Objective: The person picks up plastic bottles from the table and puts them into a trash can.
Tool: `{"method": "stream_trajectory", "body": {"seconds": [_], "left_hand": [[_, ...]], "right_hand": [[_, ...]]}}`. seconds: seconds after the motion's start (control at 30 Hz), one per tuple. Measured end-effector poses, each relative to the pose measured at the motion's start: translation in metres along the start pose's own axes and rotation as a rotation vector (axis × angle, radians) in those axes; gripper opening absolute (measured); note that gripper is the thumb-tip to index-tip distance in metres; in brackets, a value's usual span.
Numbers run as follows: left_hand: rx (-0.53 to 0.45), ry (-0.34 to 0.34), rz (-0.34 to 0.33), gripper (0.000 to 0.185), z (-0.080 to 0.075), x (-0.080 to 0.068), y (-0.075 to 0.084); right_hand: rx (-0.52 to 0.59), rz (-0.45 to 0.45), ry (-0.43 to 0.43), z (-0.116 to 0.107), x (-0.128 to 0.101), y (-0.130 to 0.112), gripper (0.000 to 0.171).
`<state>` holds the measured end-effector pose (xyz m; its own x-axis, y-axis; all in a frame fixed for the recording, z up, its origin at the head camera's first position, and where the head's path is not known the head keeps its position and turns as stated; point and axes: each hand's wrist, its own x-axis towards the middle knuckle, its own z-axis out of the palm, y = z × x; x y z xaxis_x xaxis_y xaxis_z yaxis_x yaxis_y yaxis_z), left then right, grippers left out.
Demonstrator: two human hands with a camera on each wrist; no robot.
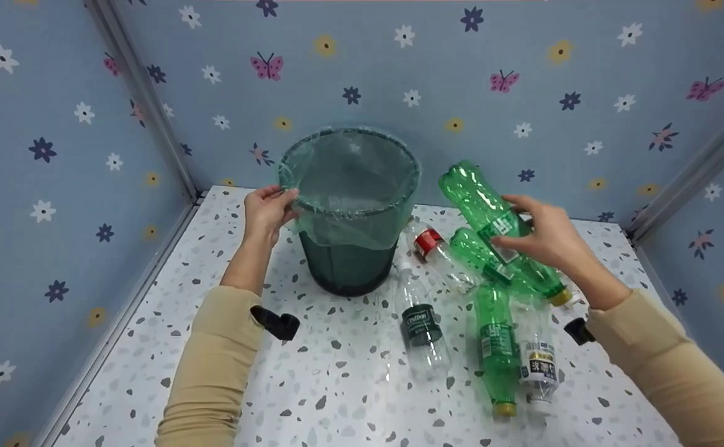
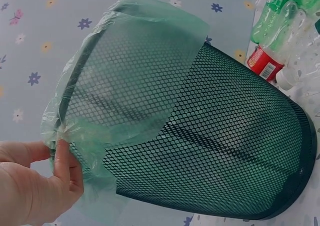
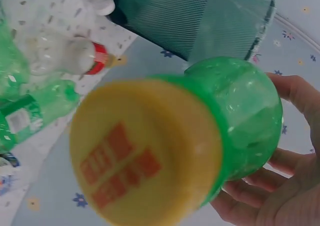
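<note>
A dark mesh wastebasket (image 1: 346, 264) lined with a thin green plastic bag (image 1: 362, 230) stands near the back wall. My left hand (image 1: 269, 214) pinches the bag at the basket's left rim, thumb and fingers on either side in the left wrist view. To the right, my right hand (image 1: 539, 233) grips a large green plastic bottle (image 1: 477, 198) round its labelled middle. That bottle tilts, its base up toward the basket and its yellow cap (image 3: 145, 151) down toward me. Beneath it lie a smaller-looking green bottle (image 1: 470, 245) and another green bottle (image 1: 497, 354).
Clear bottles lie right of the basket: one with a red label (image 1: 429, 242), one with a dark green label (image 1: 421, 323), one with a white label (image 1: 540, 366). The speckled white tabletop (image 1: 312, 385) meets flowered wall panels (image 1: 374, 74) at the back and sides.
</note>
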<state>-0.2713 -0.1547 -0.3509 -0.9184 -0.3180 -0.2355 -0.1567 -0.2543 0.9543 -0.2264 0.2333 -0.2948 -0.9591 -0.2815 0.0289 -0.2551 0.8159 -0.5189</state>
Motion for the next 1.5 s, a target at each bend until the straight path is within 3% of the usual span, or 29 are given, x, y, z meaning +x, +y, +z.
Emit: {"method": "stream_trajectory", "body": {"seconds": [0.33, 0.63, 0.9, 1.2, 1.5], "left_hand": [[-0.002, 0.008, -0.012, 0.048, 0.001, 0.000, 0.001], [-0.006, 0.019, 0.003, 0.044, -0.001, -0.001, 0.001], [0.001, 0.035, 0.003, 0.042, 0.000, -0.001, 0.001], [-0.007, 0.026, -0.015, 0.043, 0.003, 0.000, 0.003], [0.003, 0.037, -0.005, 0.040, 0.001, 0.000, 0.002]], "right_hand": [[-0.060, -0.075, -0.019, -0.007, 0.050, -0.055, 0.073], [-0.030, -0.103, -0.077, 0.006, 0.089, -0.102, 0.074], [-0.202, -0.163, -0.075, 0.025, 0.118, -0.138, 0.070], [-0.423, -0.222, -0.129, 0.048, 0.140, -0.157, 0.065], [-0.476, -0.307, -0.177, 0.070, 0.148, -0.157, 0.056]]}}
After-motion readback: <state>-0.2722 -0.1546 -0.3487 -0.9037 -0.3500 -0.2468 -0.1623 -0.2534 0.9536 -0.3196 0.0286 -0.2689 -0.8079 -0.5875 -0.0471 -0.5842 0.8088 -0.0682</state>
